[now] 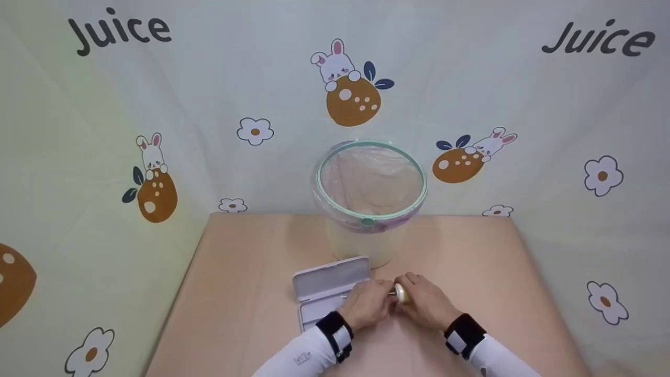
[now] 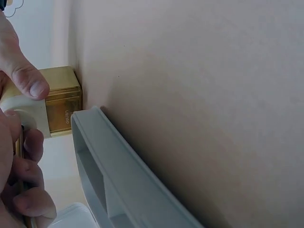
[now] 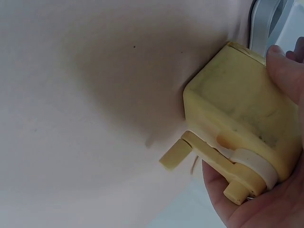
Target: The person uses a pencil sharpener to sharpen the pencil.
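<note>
A yellow hand-crank pencil sharpener is held by my right hand, thumb over one side and palm along the other. Its crank sticks out at the back in the right wrist view. From the left, my left hand grips a slim pencil with curled fingers, its front end at the sharpener's white face. The pencil's tip is hidden there. Below that face shows an amber see-through drawer. Close beside my left hand lies an open grey pencil case, lid tilted up, partly covered by the hand.
Behind the case stands a clear bin with a green rim ring and a plastic liner. The table has a peach cover. A printed curtain encloses the back and sides.
</note>
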{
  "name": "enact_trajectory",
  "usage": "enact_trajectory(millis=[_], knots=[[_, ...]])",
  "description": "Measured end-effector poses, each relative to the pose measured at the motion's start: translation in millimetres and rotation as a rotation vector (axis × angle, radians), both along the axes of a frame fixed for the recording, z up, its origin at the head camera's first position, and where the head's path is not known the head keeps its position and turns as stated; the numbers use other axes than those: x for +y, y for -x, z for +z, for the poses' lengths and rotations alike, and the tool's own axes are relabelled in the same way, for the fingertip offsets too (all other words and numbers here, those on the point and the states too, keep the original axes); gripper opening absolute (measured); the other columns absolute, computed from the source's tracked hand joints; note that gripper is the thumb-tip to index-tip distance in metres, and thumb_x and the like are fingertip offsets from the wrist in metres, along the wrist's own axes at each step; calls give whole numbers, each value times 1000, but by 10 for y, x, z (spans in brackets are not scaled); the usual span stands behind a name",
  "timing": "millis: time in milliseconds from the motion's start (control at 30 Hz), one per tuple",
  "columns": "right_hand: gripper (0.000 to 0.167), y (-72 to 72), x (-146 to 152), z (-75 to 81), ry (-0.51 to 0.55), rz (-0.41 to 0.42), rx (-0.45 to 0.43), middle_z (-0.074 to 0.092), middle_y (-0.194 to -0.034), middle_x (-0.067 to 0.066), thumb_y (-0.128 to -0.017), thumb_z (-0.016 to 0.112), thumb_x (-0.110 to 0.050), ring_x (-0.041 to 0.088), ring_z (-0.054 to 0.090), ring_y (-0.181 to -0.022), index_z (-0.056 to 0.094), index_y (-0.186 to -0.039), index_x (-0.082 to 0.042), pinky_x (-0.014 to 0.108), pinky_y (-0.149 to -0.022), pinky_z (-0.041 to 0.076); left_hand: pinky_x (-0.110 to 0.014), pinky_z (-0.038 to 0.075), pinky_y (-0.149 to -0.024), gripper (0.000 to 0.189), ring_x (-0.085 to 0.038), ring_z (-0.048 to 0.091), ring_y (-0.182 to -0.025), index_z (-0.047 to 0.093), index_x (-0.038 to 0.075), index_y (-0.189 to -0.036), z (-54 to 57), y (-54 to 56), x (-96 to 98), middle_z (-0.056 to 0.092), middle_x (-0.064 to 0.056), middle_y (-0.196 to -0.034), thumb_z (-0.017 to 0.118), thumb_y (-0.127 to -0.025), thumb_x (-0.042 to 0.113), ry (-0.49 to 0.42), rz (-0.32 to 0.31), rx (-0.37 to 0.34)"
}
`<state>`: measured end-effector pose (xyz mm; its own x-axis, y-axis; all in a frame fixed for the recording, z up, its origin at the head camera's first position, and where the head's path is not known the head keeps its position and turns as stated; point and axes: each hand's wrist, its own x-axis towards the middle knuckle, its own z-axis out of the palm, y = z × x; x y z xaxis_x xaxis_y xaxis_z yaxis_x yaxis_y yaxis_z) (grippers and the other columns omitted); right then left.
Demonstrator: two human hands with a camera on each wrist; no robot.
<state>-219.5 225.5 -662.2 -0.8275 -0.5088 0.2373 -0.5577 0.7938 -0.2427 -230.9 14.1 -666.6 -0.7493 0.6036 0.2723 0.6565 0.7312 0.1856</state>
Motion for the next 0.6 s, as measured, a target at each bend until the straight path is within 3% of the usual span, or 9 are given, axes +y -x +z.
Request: enact_trajectory(millis=[600], knots=[[45,8,-20,47,-10,15,-4,71,-111,1,-89,94,-23,22,70,-99,69,-125,-15,42,-87,65,-28,51,-57,24,-12,68,-65,73,22,-92,-36,-11,-6,76,6,-81,72,-108,40,-17,21,-30]])
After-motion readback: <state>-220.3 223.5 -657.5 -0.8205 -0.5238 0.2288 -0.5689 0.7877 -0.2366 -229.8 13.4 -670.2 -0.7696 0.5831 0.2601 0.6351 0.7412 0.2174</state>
